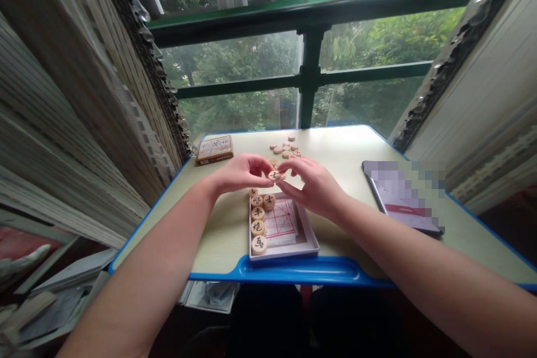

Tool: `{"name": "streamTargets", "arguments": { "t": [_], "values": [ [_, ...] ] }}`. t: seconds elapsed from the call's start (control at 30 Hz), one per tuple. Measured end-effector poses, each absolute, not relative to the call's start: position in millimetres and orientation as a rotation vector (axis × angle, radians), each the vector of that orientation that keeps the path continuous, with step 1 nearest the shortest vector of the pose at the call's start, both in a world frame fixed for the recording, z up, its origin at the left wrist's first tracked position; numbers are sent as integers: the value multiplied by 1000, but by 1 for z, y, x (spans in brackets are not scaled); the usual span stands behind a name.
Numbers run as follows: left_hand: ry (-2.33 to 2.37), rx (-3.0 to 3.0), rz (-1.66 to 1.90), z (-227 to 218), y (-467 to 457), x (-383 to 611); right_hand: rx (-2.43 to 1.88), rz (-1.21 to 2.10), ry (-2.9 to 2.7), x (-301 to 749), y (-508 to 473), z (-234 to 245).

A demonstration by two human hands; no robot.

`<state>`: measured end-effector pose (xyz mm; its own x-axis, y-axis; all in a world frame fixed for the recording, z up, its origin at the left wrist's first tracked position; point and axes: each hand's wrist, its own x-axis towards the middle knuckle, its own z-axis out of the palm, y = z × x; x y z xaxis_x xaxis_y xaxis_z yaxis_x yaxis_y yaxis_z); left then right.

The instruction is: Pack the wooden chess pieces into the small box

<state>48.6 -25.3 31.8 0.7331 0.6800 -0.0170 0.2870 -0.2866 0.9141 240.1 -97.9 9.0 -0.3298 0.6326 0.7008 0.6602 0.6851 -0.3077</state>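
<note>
Between my two hands, just above the far edge of an open white box, is a round wooden xiangqi piece with a black character. My left hand pinches it from the left with thumb and fingers. From the right, the fingertips of my right hand close on it too; a second piece may be under it, but I cannot tell. Inside the box a column of xiangqi pieces lines the left wall, and one more piece sits beside them. A folded sheet with a red grid lies on the box floor.
Several loose xiangqi pieces lie beyond my hands on the table. A brown flat box is at the far left. On the right rests a tablet. Curtains flank the table, and a green-framed window stands behind it.
</note>
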Motion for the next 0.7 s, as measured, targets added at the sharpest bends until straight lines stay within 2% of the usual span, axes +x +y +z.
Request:
{"name": "streamTargets", "arguments": {
  "t": [0.7],
  "values": [
    [715, 1778, 452, 31, -25, 50, -1008, 9, -2041, 239, -98, 6]
  ]
}}
